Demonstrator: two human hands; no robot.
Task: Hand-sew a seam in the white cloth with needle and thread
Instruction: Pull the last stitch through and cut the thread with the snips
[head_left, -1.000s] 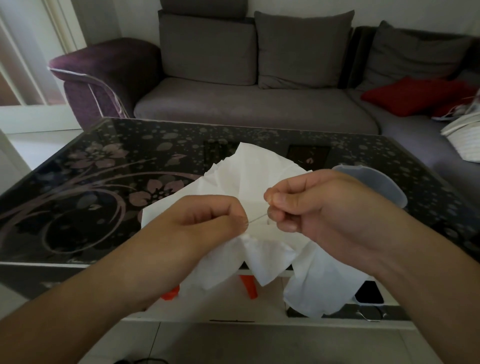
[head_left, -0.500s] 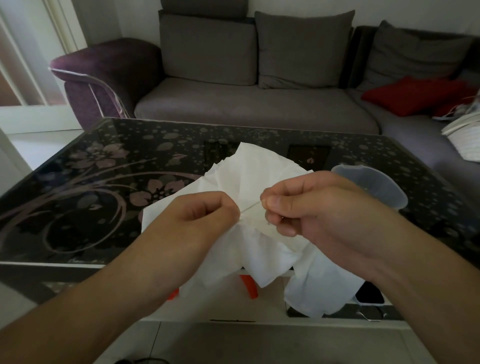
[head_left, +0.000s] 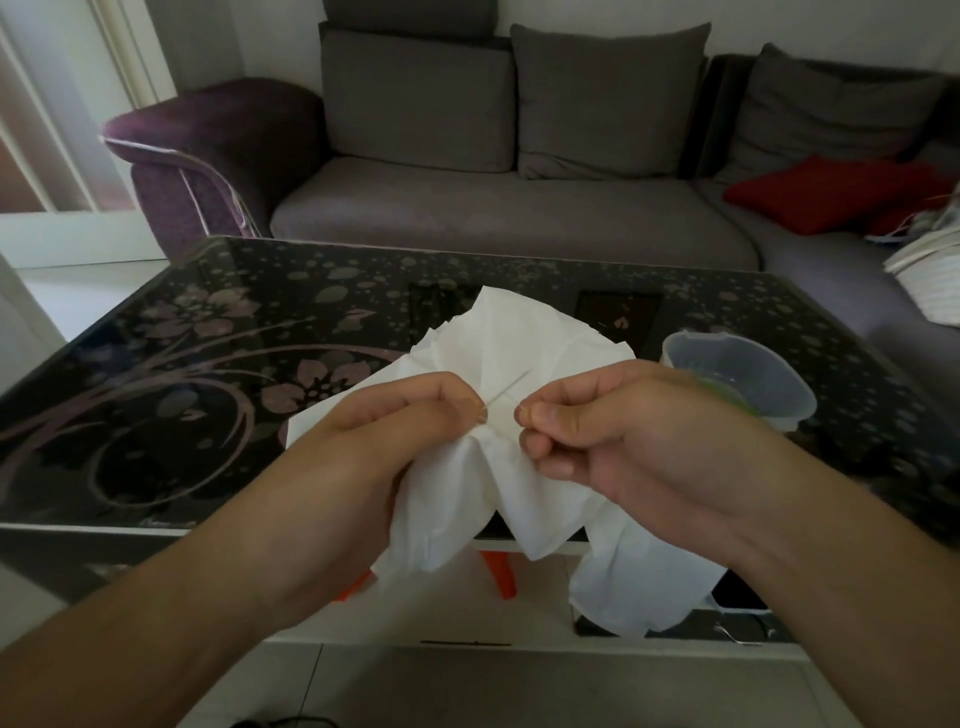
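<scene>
The left hand (head_left: 395, 431) has its fingers curled tight, thumb and forefinger pressed together on a bunched fold of the white cloth (head_left: 519, 343) and on the near end of the needle (head_left: 510, 385), which slants up and to the right from the fingertips across the cloth. Whether the needle passes through the fabric at that pinch cannot be told. The right hand (head_left: 623, 431) is curled as well, thumb and forefinger pinched on the cloth just beside the needle's lower end; any thread between the fingers is too fine to see. The cloth is held up between the two hands over the near edge of the dark glass table (head_left: 156, 395) — its upper part fans out above the knuckles, its lower folds hang down below the wrists and hide part of the table's white shelf and something orange (head_left: 498, 571) beneath. To the right, just behind the right hand, a clear plastic tub (head_left: 737, 364) with something green inside stands on the table, partly covered by the knuckles. Behind the table runs a grey sofa (head_left: 519, 208) with a purple armrest at left and a red cushion (head_left: 831, 192) at right. Compared with half a second ago, the needle has swung from lying nearly level between the hands to pointing up and away, its far end now free of the right fingers, and the right hand has dropped slightly — more of the tub shows.
</scene>
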